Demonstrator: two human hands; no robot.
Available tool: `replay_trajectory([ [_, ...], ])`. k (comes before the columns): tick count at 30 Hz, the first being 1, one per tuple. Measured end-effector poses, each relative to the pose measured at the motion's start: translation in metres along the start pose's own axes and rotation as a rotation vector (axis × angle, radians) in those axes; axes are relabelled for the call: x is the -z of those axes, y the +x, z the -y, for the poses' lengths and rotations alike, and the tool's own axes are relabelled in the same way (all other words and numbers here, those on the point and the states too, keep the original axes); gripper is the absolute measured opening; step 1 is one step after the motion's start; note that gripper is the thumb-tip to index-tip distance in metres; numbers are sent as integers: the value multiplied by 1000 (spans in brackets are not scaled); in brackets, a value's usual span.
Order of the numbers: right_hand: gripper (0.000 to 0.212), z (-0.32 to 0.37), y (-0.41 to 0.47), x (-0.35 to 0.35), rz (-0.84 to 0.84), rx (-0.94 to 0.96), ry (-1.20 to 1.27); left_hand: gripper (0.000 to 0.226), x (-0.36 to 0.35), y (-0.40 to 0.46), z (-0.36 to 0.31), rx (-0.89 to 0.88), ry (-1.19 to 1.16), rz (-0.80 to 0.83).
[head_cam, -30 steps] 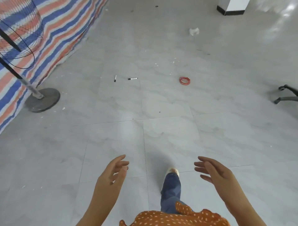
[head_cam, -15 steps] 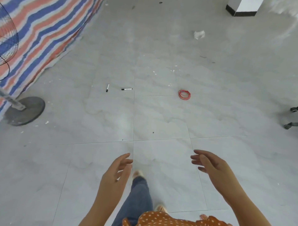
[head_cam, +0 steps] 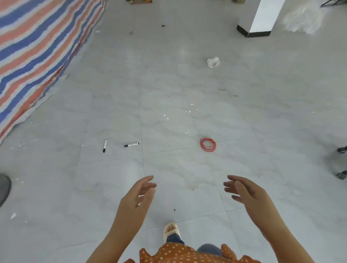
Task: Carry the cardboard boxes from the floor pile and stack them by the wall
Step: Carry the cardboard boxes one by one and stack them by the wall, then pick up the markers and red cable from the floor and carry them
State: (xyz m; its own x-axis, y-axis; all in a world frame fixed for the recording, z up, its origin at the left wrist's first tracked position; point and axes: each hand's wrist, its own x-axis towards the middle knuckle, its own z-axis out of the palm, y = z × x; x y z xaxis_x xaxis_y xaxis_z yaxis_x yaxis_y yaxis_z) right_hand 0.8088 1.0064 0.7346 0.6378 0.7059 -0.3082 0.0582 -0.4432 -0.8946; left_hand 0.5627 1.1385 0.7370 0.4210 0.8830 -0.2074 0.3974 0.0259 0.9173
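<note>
My left hand (head_cam: 137,199) and my right hand (head_cam: 246,193) hang out in front of me above the grey tiled floor, palms facing each other, fingers relaxed, holding nothing. A strip of brown cardboard (head_cam: 139,1) shows at the very top edge of the view, far ahead. No whole cardboard box is in view. My slippered foot (head_cam: 170,230) stands on the tiles below my hands.
A striped tarp (head_cam: 33,47) covers the left side. Two markers (head_cam: 131,145) and a red wire coil (head_cam: 207,144) lie on the floor ahead. Crumpled paper (head_cam: 213,62) lies further off, near a white pillar (head_cam: 257,20). Chair castors (head_cam: 341,161) sit at right, a fan base (head_cam: 4,185) at left.
I have walked forward: the markers and red coil are nearer, the fan has slid off to the left, and the pillar has come further into view. Both hands stay empty.
</note>
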Motion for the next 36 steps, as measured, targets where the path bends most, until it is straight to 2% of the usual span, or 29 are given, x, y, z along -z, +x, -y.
replay_trajectory([
  [5,26,41,91,-22,9,-1,-32,30,18,102,-27,-16,-12,12],
  [11,23,65,213,-36,28,-42,-72,29,18,227,-25,36,13,6],
  [17,24,86,361,-38,-30,-88,-24,28,-12,387,-41,58,63,96],
  [23,28,104,512,-54,5,-188,-63,25,-50,555,-49,98,111,238],
  [28,30,22,643,-101,-14,-304,-77,20,-107,686,51,193,156,347],
  [36,25,-249,822,-198,-80,-384,-278,32,-262,852,320,87,486,615],
])
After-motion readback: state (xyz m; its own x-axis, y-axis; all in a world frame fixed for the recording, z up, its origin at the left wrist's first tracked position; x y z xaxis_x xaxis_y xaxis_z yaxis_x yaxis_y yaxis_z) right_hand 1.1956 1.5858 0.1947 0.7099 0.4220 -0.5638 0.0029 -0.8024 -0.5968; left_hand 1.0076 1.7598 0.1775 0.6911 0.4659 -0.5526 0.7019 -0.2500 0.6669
